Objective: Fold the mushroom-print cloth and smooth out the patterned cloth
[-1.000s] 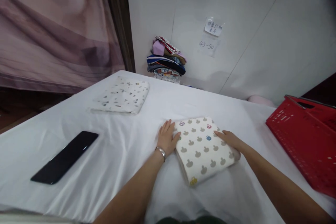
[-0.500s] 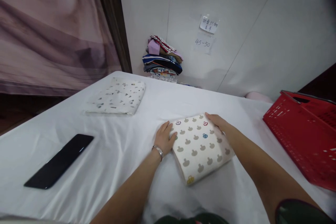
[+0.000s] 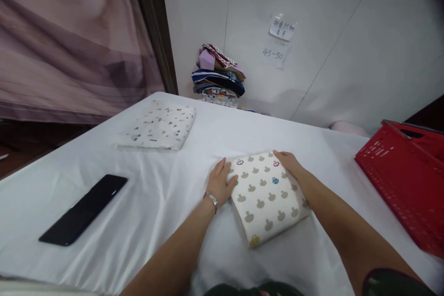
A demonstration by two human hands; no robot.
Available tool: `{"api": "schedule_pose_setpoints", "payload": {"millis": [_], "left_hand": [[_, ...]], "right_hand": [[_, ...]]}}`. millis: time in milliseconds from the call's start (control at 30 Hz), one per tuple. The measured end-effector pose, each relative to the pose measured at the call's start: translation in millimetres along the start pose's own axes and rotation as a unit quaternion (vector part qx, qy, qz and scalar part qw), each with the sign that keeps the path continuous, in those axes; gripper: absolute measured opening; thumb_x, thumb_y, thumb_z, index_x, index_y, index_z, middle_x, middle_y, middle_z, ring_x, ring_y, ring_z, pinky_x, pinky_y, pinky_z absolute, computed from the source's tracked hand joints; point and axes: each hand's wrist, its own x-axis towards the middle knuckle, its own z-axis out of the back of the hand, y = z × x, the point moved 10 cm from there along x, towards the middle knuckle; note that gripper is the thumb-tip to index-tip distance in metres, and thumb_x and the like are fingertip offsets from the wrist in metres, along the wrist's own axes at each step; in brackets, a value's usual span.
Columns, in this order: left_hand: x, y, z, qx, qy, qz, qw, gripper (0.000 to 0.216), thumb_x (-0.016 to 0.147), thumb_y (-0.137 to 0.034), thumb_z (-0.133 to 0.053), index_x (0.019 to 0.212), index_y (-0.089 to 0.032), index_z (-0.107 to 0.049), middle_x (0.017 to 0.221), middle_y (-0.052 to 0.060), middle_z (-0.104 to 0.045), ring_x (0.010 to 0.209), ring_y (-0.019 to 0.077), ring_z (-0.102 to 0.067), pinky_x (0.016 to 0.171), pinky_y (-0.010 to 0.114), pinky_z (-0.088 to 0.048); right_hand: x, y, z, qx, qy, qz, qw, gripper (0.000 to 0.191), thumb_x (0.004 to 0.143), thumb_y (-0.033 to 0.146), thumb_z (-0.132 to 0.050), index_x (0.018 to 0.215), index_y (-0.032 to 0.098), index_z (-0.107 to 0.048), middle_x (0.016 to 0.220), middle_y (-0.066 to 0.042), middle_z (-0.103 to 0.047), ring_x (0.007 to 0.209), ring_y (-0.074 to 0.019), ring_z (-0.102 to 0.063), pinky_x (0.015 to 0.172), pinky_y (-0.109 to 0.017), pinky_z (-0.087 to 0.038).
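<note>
A thick folded cloth (image 3: pixel 260 194), cream with grey mushroom shapes and a few coloured ones, lies on the white-covered table, turned a little askew. At its left edge my left hand (image 3: pixel 220 182) grips the side, the thumb resting on top and the fingers along the edge; a silvery bracelet circles the wrist. My right hand (image 3: pixel 289 162) holds the far right corner, its fingertips curled over the back edge and its other fingers partly hidden. Farther back on the left lies another flat folded cloth (image 3: pixel 161 127), white with small grey-green prints, which neither hand touches.
A black, glossy, flat slab (image 3: pixel 83 210) lies at the left of the white-covered table (image 3: pixel 277 134). On the right stands a red plastic basket (image 3: pixel 405 185). Beyond the far edge, a stack of folded clothes (image 3: pixel 218 76) rises against the wall. A pink curtain (image 3: pixel 69 46) hangs at left.
The view has shifted slightly, so everything appears a little farther right, apart from my forearms' near ends. Both hands keep their places on the folded mushroom cloth.
</note>
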Motion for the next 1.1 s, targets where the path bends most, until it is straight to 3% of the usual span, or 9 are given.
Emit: {"api": "schedule_pose_setpoints", "payload": {"millis": [200,400,600,700,800,867,967,1100], "left_hand": [[0,-2,-5,0.02,0.027,-0.008,0.999,0.047,0.084,-0.038,-0.044,0.127,-0.018,-0.046,0.139,0.009,-0.039,0.129,0.0242,-0.032,0.105,0.045,-0.029],[0,-3,-4,0.02,0.037,-0.005,0.999,0.046,0.084,-0.039,-0.044,0.127,-0.021,-0.046,0.141,0.007,-0.036,0.13,0.0239,-0.03,0.105,0.044,-0.029],[-2,1,1,-0.004,0.01,0.007,1.0,0.049,0.083,-0.042,-0.046,0.127,-0.018,-0.047,0.146,0.01,-0.026,0.129,0.0259,-0.032,0.105,0.043,-0.03],[-2,1,-1,-0.006,0.006,0.002,1.0,0.051,0.083,-0.041,-0.047,0.127,-0.017,-0.046,0.141,0.011,-0.034,0.127,0.0253,-0.034,0.105,0.043,-0.03],[-1,0,-2,0.001,0.009,-0.005,1.0,0.048,0.083,-0.038,-0.048,0.125,-0.016,-0.048,0.135,0.01,-0.043,0.125,0.0244,-0.036,0.105,0.043,-0.03],[-1,-1,-2,0.004,0.008,-0.004,1.0,0.047,0.083,-0.038,-0.048,0.124,-0.017,-0.049,0.135,0.01,-0.043,0.125,0.0243,-0.037,0.104,0.043,-0.031],[0,-1,-2,0.009,0.006,-0.005,1.0,0.045,0.082,-0.037,-0.049,0.123,-0.018,-0.05,0.134,0.01,-0.044,0.124,0.0243,-0.038,0.103,0.043,-0.032],[0,-2,-1,0.01,-0.01,-0.018,1.0,0.044,0.082,-0.037,-0.05,0.122,-0.019,-0.051,0.132,0.01,-0.046,0.122,0.0251,-0.04,0.101,0.044,-0.034]], "right_hand": [[8,5,-3,-0.005,0.03,-0.022,0.999,0.054,0.069,0.064,-0.053,0.086,0.014,-0.068,0.077,-0.012,-0.07,0.066,-0.0231,-0.064,0.06,-0.031,-0.049],[11,10,0,-0.027,-0.041,0.045,0.998,0.045,0.072,0.056,-0.052,0.084,0.014,-0.066,0.084,-0.008,-0.069,0.077,-0.0209,-0.062,0.066,-0.026,-0.046],[10,15,2,-0.073,-0.066,0.084,0.992,0.042,0.076,0.052,-0.047,0.088,0.016,-0.066,0.085,-0.006,-0.068,0.078,-0.019,-0.062,0.069,-0.026,-0.045],[9,22,5,-0.113,-0.075,0.093,0.986,0.043,0.078,0.051,-0.045,0.09,0.016,-0.066,0.087,-0.008,-0.067,0.083,-0.0225,-0.061,0.075,-0.032,-0.044],[0,36,5,-0.16,-0.095,0.118,0.975,0.045,0.081,0.044,-0.044,0.106,0.012,-0.062,0.107,-0.015,-0.062,0.103,-0.0282,-0.054,0.088,-0.039,-0.039],[-17,57,-5,-0.215,-0.106,0.186,0.953,0.048,0.085,0.039,-0.038,0.12,0.011,-0.053,0.125,-0.016,-0.052,0.118,-0.0279,-0.044,0.098,-0.041,-0.031],[-59,89,-39,-0.298,-0.085,0.311,0.898,0.052,0.09,0.039,-0.028,0.132,0.011,-0.041,0.141,-0.013,-0.035,0.132,-0.0251,-0.025,0.107,-0.043,-0.018],[-102,100,-92,-0.348,0.03,0.394,0.85,0.064,0.088,0.054,-0.027,0.14,0.017,-0.029,0.147,-0.008,-0.022,0.136,-0.0237,-0.012,0.109,-0.045,-0.008]]}}
